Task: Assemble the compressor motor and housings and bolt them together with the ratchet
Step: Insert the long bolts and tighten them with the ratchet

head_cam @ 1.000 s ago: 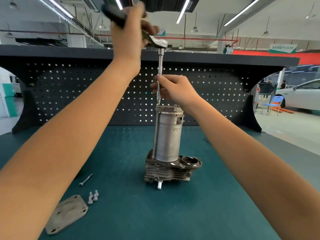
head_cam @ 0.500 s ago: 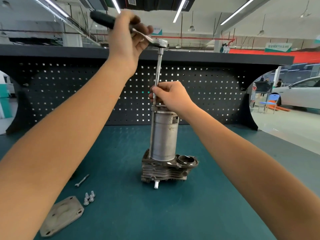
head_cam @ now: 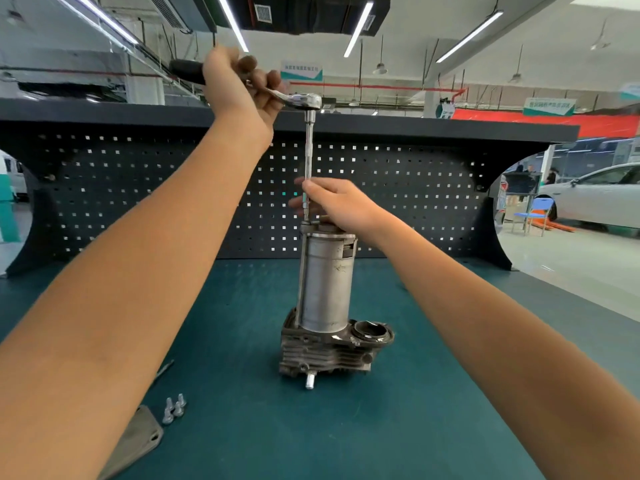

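Location: the motor can (head_cam: 327,285) stands upright at centre frame, seated in the finned housing (head_cam: 325,355), which rests on the teal table (head_cam: 398,427).
Tool: the ratchet (head_cam: 304,100) is at upper centre, with a chrome head and a black handle running toward the upper left. A slim extension bar (head_cam: 309,150) drops straight from the head to the left side of the can's top rim.
Left hand (head_cam: 239,88): fingers wrapped round the ratchet handle, close to the head.
Right hand (head_cam: 341,206): fingers pinch the low end of the extension bar, just above the can top. The socket and bolt head are hidden under the hand.
Step (judged): running down a long through-bolt along the can's left flank. How tight it is, cannot tell.
Materials: the can is a smooth brushed-metal cylinder with a slot near the top. The housing is grey cast metal with ribbed fins, a round open bore on its right and a short stub at the front bottom.
Handling (judged): the assembly looks heavy and rigid, but it is tall on a narrow base, so side load from the handle could tip it. The smooth can offers poor grip; the fins and casting would hold better. The bar is thin and is best steadied low, near the socket.
Lower left: a flat grey cover plate (head_cam: 136,441) lies partly behind the left arm, with loose bolts (head_cam: 174,408) just beside it.
Behind: a black pegboard (head_cam: 398,202).
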